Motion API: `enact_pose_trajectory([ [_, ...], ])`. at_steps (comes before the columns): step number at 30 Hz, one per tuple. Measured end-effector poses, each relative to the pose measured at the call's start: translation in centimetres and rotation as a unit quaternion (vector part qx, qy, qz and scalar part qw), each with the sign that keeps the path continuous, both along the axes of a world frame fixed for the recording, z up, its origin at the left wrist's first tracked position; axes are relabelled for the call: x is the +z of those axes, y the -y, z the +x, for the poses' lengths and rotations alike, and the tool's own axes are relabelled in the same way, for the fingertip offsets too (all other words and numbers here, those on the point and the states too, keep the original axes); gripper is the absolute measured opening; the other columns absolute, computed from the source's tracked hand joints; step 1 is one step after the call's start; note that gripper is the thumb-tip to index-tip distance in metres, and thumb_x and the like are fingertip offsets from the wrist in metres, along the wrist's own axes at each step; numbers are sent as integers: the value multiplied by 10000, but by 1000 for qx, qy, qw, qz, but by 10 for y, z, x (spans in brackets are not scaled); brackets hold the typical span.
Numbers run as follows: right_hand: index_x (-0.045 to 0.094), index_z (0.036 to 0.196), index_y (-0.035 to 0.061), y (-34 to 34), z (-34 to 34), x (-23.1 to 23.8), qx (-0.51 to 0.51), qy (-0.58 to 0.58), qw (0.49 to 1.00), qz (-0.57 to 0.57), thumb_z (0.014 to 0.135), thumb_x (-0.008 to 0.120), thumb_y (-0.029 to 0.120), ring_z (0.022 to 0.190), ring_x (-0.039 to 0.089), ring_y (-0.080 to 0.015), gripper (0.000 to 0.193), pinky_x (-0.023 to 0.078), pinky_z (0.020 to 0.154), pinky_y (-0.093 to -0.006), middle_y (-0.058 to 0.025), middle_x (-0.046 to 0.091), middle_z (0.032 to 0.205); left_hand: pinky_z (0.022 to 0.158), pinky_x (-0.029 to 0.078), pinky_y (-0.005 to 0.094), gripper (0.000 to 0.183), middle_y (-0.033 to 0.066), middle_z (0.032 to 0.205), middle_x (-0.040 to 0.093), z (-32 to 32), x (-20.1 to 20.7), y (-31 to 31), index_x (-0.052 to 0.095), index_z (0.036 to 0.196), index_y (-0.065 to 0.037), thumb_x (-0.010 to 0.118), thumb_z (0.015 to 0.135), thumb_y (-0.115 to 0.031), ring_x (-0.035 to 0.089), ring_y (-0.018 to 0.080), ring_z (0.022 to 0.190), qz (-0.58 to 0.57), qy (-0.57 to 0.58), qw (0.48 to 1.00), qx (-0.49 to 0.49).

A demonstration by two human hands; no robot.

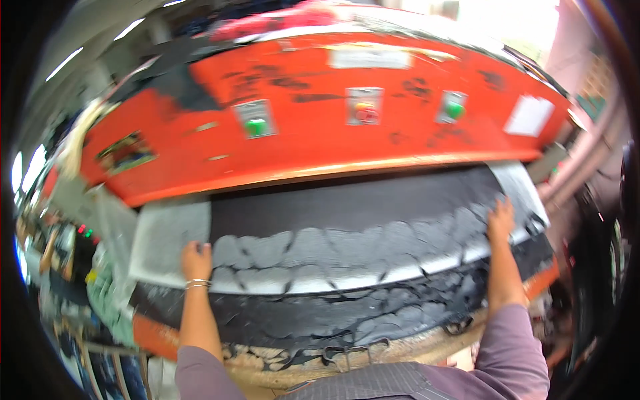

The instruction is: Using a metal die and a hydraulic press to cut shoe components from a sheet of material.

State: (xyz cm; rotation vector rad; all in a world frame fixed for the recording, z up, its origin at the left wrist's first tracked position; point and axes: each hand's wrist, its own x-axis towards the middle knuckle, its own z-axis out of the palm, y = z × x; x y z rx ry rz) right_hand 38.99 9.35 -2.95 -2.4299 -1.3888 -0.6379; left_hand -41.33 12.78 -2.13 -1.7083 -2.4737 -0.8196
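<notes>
Striped dark clothing (360,385) nearest, lower edge. Black sheet (353,201), scalloped outlines along near part, on pale board (168,233) below orange machine front (193,160). Left hand (197,260) at sheet's left edge, right hand (501,220) at right edge; cannot tell whether either grips.

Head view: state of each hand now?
Left hand: by the left edge of the flat, black, scalloped sheet; grip cannot be told.
Right hand: at its right edge; grip unclear.
</notes>
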Motion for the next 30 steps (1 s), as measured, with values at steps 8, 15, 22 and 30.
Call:
enact_pose_trajectory([
  [8,547,1264,180,-58,-52,-7,-83,-27,990,-106,909,449,196,1004,598,-344,369,537,754,-469,-173,584,1077,830,464,511,492,301,1032,621,-29,12,-82,612,994,77,561,887,-400,593,457,973,-142,-117,981,66],
  [15,645,1082,135,-69,-64,7,-29,4,988,-149,911,491,192,938,631,-310,238,553,727,-408,-136,646,987,764,489,506,408,260,969,652,-34,10,-74,530,1064,7,486,957,-384,615,454,915,-103,-99,987,77],
  [22,618,1140,169,-28,-48,-1,-14,-20,989,-148,854,498,132,942,633,-324,313,529,764,-424,-146,639,970,682,487,523,387,228,901,660,-39,6,-49,546,1055,-57,443,969,-420,632,427,831,-133,-174,973,69],
  [30,595,1247,240,18,-52,9,-20,-40,986,-159,866,456,98,923,633,-303,430,531,774,-415,-134,615,960,660,463,539,402,241,870,652,-59,-5,4,541,1019,-51,416,977,-430,610,461,817,-128,-160,977,58],
])
